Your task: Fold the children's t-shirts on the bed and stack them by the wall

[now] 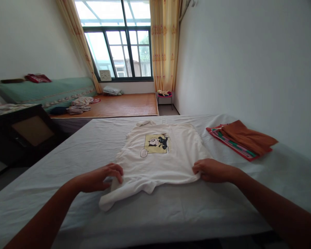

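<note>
A white T-shirt (137,173) lies spread on the sheeted bed in front of me, its printed yellow panel with a black-and-white cartoon facing up. My left hand (102,177) rests at the shirt's left edge, fingertips curved on the cloth and thumb apart from them. On the opposite side, my right hand (214,170) pinches the shirt's near right corner between closed fingers. Wrinkles run along the near edge, and a rolled end of cloth sticks out at the near left.
A stack of folded clothes (245,140), orange-brown on top, sits right of the shirt on the white sheet (75,155). Beyond is a second bed with a brown mat (129,103) and loose clothes (81,103). A dark cabinet (28,129) stands left; a wall borders the right.
</note>
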The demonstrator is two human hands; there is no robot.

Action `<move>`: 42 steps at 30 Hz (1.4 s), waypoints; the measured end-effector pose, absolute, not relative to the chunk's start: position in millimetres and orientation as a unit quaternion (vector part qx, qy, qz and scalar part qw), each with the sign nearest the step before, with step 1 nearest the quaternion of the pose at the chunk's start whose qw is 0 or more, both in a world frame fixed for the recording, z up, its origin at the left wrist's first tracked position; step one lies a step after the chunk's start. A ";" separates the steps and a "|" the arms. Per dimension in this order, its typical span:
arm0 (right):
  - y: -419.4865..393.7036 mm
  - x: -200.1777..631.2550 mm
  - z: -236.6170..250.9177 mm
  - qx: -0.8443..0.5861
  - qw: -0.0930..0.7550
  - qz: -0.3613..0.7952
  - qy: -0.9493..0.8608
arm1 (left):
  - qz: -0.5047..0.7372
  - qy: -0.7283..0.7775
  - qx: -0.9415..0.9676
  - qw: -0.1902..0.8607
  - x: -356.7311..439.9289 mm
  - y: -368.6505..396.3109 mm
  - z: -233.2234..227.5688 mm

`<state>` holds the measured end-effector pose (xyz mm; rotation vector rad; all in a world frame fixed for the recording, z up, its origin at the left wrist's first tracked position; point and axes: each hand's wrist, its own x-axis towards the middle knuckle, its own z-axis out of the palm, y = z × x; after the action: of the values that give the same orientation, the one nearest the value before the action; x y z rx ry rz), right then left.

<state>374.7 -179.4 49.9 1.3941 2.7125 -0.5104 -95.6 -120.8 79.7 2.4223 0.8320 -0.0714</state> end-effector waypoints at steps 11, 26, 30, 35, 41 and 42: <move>-120.2 415.9 78.6 0.508 -0.054 -0.319 0.798 | 0.120 0.369 0.863 0.323 -83.1 -84.9 77.8; -82.6 466.4 28.7 0.668 -0.212 -0.345 0.624 | 0.314 0.527 0.664 0.428 -65.0 -24.6 35.9; -86.9 458.2 37.7 0.632 -0.235 -0.339 0.656 | 0.288 0.519 0.718 0.365 -59.9 -25.6 42.0; -87.9 459.7 36.6 0.609 -0.290 -0.376 0.635 | 0.221 0.479 0.742 0.413 -71.8 -24.5 46.9; -92.1 473.3 34.0 0.605 -0.219 -0.410 0.646 | 0.200 0.497 0.736 0.415 -73.9 -24.0 45.1; -92.2 474.4 33.9 0.601 -0.214 -0.413 0.650 | 0.199 0.496 0.738 0.412 -71.9 -24.8 45.8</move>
<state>474.4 -92.2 33.9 2.2001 2.3765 -1.5104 -71.9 -24.8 45.8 1.8563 1.2493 0.5019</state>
